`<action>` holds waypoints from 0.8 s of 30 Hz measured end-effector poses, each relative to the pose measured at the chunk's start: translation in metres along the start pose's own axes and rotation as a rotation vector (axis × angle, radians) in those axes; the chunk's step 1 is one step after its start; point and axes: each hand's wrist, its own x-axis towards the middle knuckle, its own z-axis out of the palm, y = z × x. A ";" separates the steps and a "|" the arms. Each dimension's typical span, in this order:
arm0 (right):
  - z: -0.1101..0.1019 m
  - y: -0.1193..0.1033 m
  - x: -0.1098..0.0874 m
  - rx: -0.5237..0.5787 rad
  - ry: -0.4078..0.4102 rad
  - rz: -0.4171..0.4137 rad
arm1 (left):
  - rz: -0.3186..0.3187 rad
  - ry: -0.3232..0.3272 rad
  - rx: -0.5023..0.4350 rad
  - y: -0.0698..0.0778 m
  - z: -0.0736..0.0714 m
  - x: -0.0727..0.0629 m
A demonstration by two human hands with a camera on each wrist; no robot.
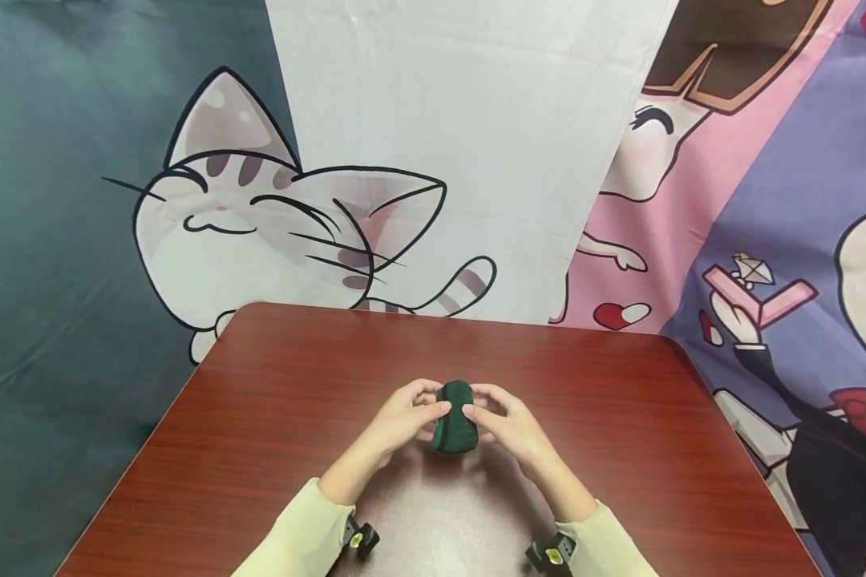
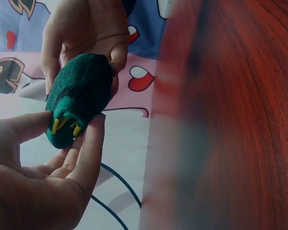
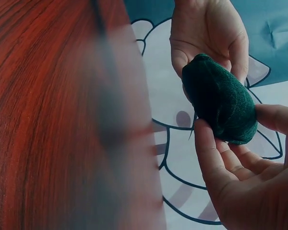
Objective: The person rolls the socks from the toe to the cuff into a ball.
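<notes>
A dark green knit bundle, which looks like rolled-up socks (image 1: 456,425), is held between both hands above the middle of the table. My left hand (image 1: 402,417) pinches its left side between thumb and fingers. On the opposite side my right hand (image 1: 511,423) grips it the same way. Yellow marks show on one end of the rolled-up socks (image 2: 81,91) in the left wrist view, near the left fingertips. The right wrist view shows a plain knit face of the rolled-up socks (image 3: 221,103). Some fingers are hidden behind the bundle.
The reddish-brown wooden table (image 1: 296,377) lies under both hands. Behind it hangs a cloth backdrop (image 1: 462,96) with a cartoon cat and figures. Small black devices with straps, a left one (image 1: 361,538) and a right one (image 1: 551,553), sit at the pale sleeves.
</notes>
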 end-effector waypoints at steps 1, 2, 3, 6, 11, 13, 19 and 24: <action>0.000 0.001 0.000 0.000 0.000 0.003 | -0.003 -0.003 -0.002 -0.001 0.000 0.001; -0.001 0.001 0.001 0.001 -0.002 0.010 | -0.008 -0.005 -0.003 -0.001 0.000 0.001; -0.002 0.002 0.001 0.002 -0.004 0.014 | -0.013 -0.006 -0.002 -0.002 0.000 0.002; -0.003 0.004 0.003 0.011 -0.017 0.023 | -0.023 -0.009 0.003 -0.003 0.001 0.004; -0.005 0.008 0.006 0.031 -0.026 0.032 | -0.021 -0.007 0.004 -0.007 0.002 0.007; -0.006 0.010 0.008 0.037 -0.022 0.038 | -0.018 -0.005 0.003 -0.008 0.003 0.009; -0.007 0.013 0.013 0.023 -0.005 0.053 | -0.016 0.000 0.006 -0.012 0.003 0.014; -0.008 0.017 0.018 0.015 0.016 0.067 | -0.021 0.006 0.006 -0.016 0.003 0.019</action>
